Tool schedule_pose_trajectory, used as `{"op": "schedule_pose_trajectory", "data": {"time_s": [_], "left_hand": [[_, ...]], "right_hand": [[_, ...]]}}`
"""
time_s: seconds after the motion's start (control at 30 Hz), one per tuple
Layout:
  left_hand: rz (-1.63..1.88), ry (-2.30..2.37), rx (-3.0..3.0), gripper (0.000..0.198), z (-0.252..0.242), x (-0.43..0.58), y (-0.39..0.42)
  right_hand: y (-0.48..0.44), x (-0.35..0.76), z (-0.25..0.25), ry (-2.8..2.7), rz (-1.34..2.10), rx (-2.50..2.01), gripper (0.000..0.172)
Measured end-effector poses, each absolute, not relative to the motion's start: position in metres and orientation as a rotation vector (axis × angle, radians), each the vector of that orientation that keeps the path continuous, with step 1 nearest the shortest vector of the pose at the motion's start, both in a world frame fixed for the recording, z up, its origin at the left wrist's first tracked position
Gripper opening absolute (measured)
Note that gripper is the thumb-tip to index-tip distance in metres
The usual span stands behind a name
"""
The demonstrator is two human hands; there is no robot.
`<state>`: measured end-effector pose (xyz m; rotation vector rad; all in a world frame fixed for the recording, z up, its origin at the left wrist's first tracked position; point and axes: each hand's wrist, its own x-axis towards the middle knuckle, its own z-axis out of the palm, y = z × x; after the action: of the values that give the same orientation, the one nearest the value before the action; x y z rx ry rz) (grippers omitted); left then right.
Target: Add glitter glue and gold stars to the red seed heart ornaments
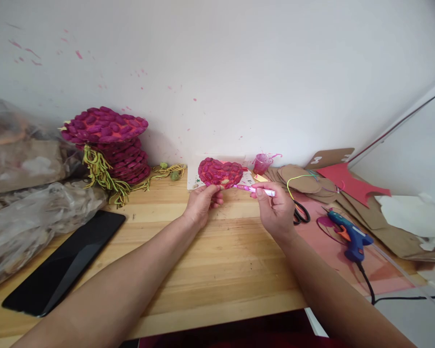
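My left hand pinches the lower edge of a rounded piece covered in bumpy, magenta-painted bits. The piece is tilted up above the table, and a small pale patch shows near its lower edge. In my right hand is a slim white paintbrush stained pink, its tip at the lower right edge of the piece. Behind them lies a white sheet with paint marks. A clear cup smeared with pink paint stands just beyond my right hand.
At the left are a stack of similar magenta pieces with yellow-green strings, plastic bags and a black phone-like slab. Rightward lie cardboard discs, scissors, a red cutout and a blue glue gun with its cord.
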<state>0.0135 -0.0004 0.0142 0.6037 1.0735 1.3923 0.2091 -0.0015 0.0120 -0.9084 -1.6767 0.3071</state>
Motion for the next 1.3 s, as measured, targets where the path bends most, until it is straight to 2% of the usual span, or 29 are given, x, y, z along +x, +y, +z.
{"op": "schedule_pose_trajectory", "data": {"time_s": [0.93, 1.3], "left_hand": [[1.406, 1.090, 0.682, 0.026, 0.0109, 0.0144, -0.0024], [1.406, 1.091, 0.686, 0.027, 0.0102, 0.0143, -0.0014]], "right_hand": [[0.0019, 0.2096, 0.0103, -1.644, 0.362, -0.899, 0.017], [-0.0025, 0.2079, 0.0128, -1.706, 0.283, -0.890, 0.015]]}}
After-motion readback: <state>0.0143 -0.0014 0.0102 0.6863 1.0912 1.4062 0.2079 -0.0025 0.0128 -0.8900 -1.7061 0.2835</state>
